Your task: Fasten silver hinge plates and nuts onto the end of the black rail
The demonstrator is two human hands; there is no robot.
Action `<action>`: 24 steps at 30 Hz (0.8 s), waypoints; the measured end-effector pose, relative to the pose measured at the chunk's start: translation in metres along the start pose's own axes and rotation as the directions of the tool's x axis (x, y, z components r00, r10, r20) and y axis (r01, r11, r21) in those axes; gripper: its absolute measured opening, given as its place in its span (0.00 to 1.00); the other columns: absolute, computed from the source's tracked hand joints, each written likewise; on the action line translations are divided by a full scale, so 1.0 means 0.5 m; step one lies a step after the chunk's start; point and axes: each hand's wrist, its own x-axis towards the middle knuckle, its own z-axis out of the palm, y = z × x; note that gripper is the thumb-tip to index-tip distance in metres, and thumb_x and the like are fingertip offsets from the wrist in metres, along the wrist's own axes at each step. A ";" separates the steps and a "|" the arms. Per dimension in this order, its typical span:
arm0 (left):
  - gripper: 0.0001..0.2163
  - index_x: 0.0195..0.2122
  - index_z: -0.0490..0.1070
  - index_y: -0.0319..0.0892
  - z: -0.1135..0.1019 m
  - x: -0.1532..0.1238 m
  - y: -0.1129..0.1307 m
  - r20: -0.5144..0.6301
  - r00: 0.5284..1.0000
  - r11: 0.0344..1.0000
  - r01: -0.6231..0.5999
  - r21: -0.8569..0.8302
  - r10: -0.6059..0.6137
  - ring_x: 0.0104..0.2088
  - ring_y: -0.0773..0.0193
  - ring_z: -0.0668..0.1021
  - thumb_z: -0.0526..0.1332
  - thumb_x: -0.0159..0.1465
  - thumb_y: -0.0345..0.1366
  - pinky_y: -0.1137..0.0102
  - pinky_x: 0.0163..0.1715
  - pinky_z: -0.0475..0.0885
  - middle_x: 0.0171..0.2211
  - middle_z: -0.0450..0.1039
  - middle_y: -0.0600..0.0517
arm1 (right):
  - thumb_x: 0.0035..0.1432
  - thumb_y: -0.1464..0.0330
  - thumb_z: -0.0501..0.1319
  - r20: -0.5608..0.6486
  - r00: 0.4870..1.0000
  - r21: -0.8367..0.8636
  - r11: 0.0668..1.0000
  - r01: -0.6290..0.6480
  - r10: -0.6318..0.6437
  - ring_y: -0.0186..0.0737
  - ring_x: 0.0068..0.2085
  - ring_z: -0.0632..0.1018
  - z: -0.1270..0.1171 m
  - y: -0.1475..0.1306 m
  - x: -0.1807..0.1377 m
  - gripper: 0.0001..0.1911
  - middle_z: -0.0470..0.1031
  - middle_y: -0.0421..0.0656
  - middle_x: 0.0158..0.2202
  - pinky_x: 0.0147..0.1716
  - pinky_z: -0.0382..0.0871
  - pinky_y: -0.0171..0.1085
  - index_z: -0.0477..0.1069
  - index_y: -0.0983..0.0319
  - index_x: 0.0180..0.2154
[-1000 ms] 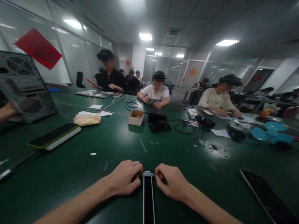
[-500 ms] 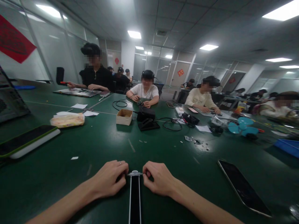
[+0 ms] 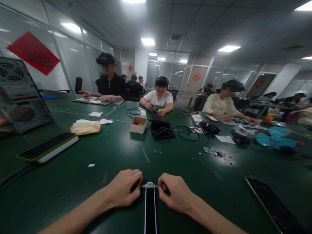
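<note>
A long black strip with silver edges (image 3: 150, 211) lies on the green table (image 3: 80, 188), running from the bottom edge of the view up to my hands. My left hand (image 3: 124, 188) is curled, fingers pinched at the left side of the strip's far end. My right hand (image 3: 175, 193) is curled the same way on the right side of that end. A small silver cap (image 3: 149, 186) on the strip's end shows between the two hands.
A phone (image 3: 273, 204) lies at my right, a green-edged phone on a white block (image 3: 47, 148) at my left, with a computer case (image 3: 19, 94) behind. A cardboard box (image 3: 138, 125), black device (image 3: 161, 125), cables, screws (image 3: 219, 155) and a blue fan (image 3: 278, 138) lie farther off. Several people sit opposite.
The view swung right, then back left. Both hands stay pinched on the strip's end.
</note>
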 end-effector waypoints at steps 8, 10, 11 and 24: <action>0.02 0.31 0.61 0.42 -0.007 -0.004 0.007 0.032 0.999 1.000 0.024 -0.015 -0.024 0.28 0.63 0.69 0.53 0.55 0.30 0.70 0.29 0.60 0.29 0.68 0.53 | 0.54 0.73 0.56 0.009 1.000 0.024 0.999 -0.026 0.026 0.34 0.28 0.71 -0.003 -0.004 0.001 0.03 0.70 0.40 0.29 0.28 0.60 0.33 0.66 0.63 0.34; 0.02 0.31 0.61 0.42 -0.006 -0.004 0.008 0.032 0.999 0.999 0.032 -0.011 -0.031 0.28 0.63 0.69 0.54 0.56 0.31 0.70 0.29 0.60 0.29 0.68 0.53 | 0.54 0.73 0.56 0.007 1.000 0.031 0.999 -0.021 0.021 0.35 0.29 0.71 -0.003 -0.003 0.000 0.03 0.70 0.40 0.29 0.28 0.60 0.33 0.65 0.63 0.33; 0.02 0.31 0.61 0.42 -0.006 -0.003 0.008 0.031 0.999 0.999 0.037 -0.008 -0.037 0.28 0.64 0.69 0.54 0.56 0.32 0.70 0.29 0.60 0.29 0.68 0.53 | 0.54 0.73 0.56 0.007 1.000 0.033 0.999 -0.017 0.017 0.35 0.29 0.71 -0.003 -0.003 0.000 0.03 0.70 0.41 0.29 0.28 0.60 0.33 0.65 0.63 0.33; 0.01 0.34 0.62 0.42 -0.006 -0.001 0.007 0.019 1.000 0.999 -0.021 -0.031 0.022 0.29 0.63 0.71 0.55 0.61 0.32 0.70 0.30 0.62 0.31 0.68 0.53 | 0.54 0.74 0.55 0.003 1.000 0.021 1.000 0.015 -0.015 0.34 0.27 0.70 -0.005 -0.006 0.002 0.03 0.68 0.40 0.28 0.27 0.59 0.33 0.65 0.63 0.32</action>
